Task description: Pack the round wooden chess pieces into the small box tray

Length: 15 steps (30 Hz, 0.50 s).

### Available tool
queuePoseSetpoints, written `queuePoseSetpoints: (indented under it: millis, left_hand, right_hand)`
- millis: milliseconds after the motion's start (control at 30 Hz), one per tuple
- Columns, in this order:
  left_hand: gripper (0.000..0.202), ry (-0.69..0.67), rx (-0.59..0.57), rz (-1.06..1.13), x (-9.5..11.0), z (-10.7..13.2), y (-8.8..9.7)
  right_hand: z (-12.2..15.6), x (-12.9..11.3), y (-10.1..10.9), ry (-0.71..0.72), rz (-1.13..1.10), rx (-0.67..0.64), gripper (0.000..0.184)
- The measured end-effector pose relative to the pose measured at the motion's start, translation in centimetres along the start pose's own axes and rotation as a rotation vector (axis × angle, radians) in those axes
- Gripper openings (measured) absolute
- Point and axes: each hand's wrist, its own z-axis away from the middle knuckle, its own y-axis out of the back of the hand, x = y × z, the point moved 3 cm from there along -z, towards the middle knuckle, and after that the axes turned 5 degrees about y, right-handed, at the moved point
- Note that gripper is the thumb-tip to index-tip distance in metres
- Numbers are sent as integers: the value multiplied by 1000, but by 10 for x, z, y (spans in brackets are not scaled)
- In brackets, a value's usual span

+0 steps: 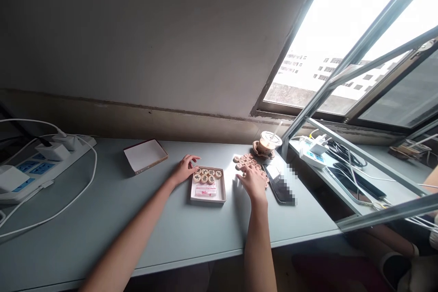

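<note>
Left hand (186, 169) half-open beside the box (208, 200), holding nothing; right hand (252, 181) flat on loose discs (247, 160); sweeping could tip the cup (269, 143) beyond.

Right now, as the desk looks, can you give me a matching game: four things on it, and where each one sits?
Things:
1. box lid
2. phone
3. drink cup
4. power strip

Places:
A. far left of the desk, plugs in it
B. at the back, by the window frame
C. lying flat, just right of the right hand
D. hollow side up, left of the left hand

Pairs: 1-D, 2-C, 3-B, 4-A.
</note>
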Motion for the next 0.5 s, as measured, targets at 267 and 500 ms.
queuePoseSetpoints:
  millis: [267, 500]
  left_hand:
    - [23, -8, 92, -108, -4, -5, -3]
    - [36, 7, 182, -122, -4, -7, 1]
  right_hand:
    - [6, 17, -9, 33, 22, 11, 8]
    - [7, -40, 7, 364, -352, 46, 20]
